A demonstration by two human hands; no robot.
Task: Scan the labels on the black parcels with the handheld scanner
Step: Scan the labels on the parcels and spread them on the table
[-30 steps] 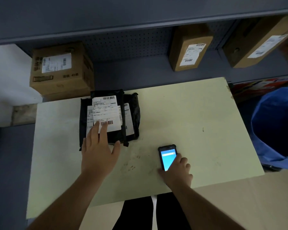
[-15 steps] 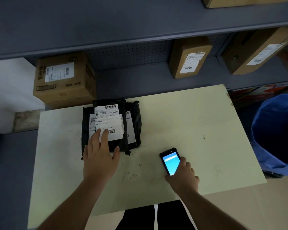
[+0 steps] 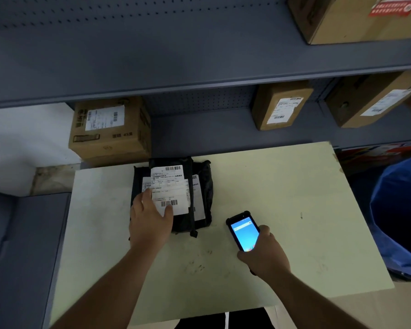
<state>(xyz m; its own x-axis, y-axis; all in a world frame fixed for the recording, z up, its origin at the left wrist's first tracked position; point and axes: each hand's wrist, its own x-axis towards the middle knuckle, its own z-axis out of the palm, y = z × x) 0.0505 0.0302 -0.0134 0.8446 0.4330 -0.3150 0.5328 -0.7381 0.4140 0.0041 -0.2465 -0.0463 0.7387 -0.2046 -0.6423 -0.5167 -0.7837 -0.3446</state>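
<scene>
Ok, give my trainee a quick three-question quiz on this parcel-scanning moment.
1. True or false: the right hand grips the handheld scanner.
2. Where does the left hand rest? A) on the black parcels B) on the cardboard box C) on the blue bin
3. Fill in: the scanner's screen is ___ (lit/dark).

Key: 1 true; 2 A; 3 lit.

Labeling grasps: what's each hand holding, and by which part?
Right hand: handheld scanner, gripped at its lower end. Left hand: grips nothing, lies flat on top black parcel.
</scene>
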